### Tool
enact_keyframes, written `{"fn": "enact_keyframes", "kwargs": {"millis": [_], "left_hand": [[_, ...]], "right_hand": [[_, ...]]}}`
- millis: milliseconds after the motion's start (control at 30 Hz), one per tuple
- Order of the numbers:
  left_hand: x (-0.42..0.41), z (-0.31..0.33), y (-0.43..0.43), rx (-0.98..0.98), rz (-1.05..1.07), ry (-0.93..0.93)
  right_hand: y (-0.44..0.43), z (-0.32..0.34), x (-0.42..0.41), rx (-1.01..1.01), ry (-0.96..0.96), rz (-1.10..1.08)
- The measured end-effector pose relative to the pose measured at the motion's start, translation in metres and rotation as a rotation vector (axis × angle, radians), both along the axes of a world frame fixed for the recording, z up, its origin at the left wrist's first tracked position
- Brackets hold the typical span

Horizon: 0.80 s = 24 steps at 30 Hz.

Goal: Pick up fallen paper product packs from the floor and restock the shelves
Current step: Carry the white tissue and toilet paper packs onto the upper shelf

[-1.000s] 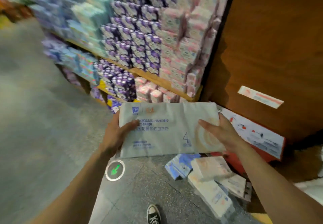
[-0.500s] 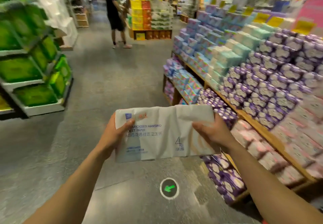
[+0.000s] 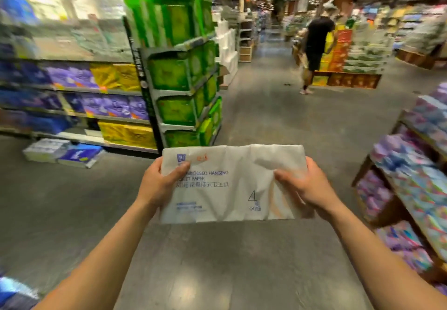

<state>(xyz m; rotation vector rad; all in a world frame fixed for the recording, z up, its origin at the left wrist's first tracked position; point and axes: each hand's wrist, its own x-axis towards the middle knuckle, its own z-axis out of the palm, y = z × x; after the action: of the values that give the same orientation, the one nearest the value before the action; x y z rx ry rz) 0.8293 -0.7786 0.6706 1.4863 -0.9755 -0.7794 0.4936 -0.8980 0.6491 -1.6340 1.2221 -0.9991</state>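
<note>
I hold a white pack of hanging toilet paper (image 3: 232,184) flat in front of me at chest height, printed side up. My left hand (image 3: 157,184) grips its left end with the thumb on top. My right hand (image 3: 304,184) grips its right end the same way. Two more packs, one white (image 3: 46,150) and one blue (image 3: 81,154), lie on the floor by the base of the left shelves.
Left shelves (image 3: 72,89) hold purple and yellow packs. A green display stand (image 3: 183,72) rises ahead on the left. A low wooden shelf (image 3: 411,179) of pastel packs runs along the right. A person in black (image 3: 314,48) stands far down the grey-floored aisle.
My view has swung left, from the pink and purple shelf and the packs on the floor to the open aisle. The white pack stays held in both hands.
</note>
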Motion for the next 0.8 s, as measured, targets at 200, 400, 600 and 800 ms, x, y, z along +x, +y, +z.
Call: {"fn": "enact_keyframes", "kwargs": {"millis": [200,400,600,800], "left_hand": [[0.113,0.007,-0.112,0.003,0.254,0.021],[0.239,0.028,-0.200,-0.009,0.490,0.052],[0.403,0.020,-0.276,-0.024,0.637,0.040],[0.605,0.038,-0.368,-0.052,0.717,-0.013]], "right_hand": [[-0.192,0.001,0.155,-0.046,0.047,0.255],[-0.325,0.046,0.329,-0.135,0.087,0.444],[-0.437,0.038,0.531,-0.174,0.068,0.588],[-0.535,0.055,0.748,-0.188,0.036,0.672]]}}
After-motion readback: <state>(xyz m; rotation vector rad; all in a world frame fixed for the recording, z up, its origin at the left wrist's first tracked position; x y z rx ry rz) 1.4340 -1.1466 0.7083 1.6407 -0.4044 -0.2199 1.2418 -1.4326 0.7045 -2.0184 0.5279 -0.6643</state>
